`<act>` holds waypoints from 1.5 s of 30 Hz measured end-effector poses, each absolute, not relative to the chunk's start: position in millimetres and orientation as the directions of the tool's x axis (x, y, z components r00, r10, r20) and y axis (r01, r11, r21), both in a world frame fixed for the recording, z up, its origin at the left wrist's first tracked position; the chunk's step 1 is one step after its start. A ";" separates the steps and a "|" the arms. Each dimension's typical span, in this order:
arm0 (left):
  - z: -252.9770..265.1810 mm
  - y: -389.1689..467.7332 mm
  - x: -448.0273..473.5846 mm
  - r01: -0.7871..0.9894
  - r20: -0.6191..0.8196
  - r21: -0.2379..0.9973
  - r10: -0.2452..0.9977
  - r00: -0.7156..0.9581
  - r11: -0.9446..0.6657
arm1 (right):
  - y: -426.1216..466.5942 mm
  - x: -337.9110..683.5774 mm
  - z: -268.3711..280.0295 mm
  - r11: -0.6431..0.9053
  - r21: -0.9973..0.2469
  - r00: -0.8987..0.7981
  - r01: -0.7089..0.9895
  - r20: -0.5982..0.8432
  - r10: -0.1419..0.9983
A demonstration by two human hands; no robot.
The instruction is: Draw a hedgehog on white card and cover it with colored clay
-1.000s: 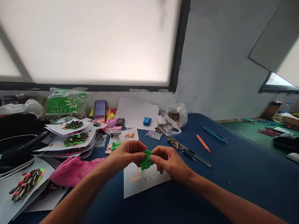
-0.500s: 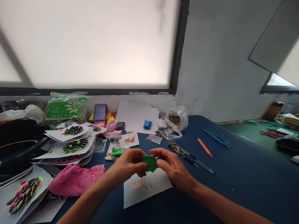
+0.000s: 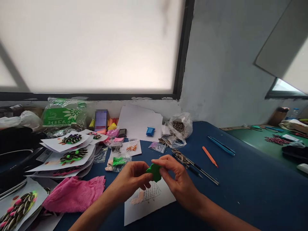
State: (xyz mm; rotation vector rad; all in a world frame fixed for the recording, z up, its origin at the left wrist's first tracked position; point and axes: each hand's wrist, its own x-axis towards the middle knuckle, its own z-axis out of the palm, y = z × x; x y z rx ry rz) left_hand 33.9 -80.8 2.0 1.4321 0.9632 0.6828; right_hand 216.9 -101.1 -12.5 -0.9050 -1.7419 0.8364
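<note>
A flat, wavy-edged piece of green modelling clay (image 3: 155, 172) is pinched between my two hands, above a sheet of paper. My left hand (image 3: 133, 176) grips its left side between thumb and fingers. On its right edge, my right hand (image 3: 176, 176) holds it with thumb and forefinger. Below lies the white paper (image 3: 139, 215), bearing a drawn animal-like outline filled with small marks, part of it covered in pale peach clay (image 3: 138, 198). My hands hide the paper's upper part.
Left are stacked cards with sunflower seeds (image 3: 74, 155) and a pink cloth (image 3: 77, 194). Clay packets, including a green one (image 3: 119, 161), lie behind my hands. Right are pens (image 3: 192, 166), an orange pen (image 3: 210, 157), blue tweezers (image 3: 221, 146) and a bag of seeds (image 3: 179, 126).
The green clay has turned in my fingers and its edge now looks more lobed. My right fingers have shifted over its top right. The whole view has shifted slightly.
</note>
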 end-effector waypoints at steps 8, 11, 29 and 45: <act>-0.2 -82.7 33.5 0.174 -0.102 0.985 0.839 0.535 0.009 | -99.5 221.0 -6.6 0.473 -0.830 -0.320 0.294 0.381 0.867; 0.8 -85.4 34.7 0.203 -0.097 0.979 0.843 0.530 -0.015 | -99.3 221.2 -5.4 0.447 -0.846 -0.279 0.290 0.373 0.885; -2.4 -83.6 30.2 0.312 -0.104 0.947 0.843 0.528 -0.078 | -99.8 222.0 -4.7 0.582 -0.714 -0.442 0.389 0.410 0.798; 5.4 -76.2 23.1 0.227 -0.095 0.974 0.882 0.461 -0.014 | -100.7 218.4 3.5 0.366 -0.868 -0.320 0.334 0.261 0.911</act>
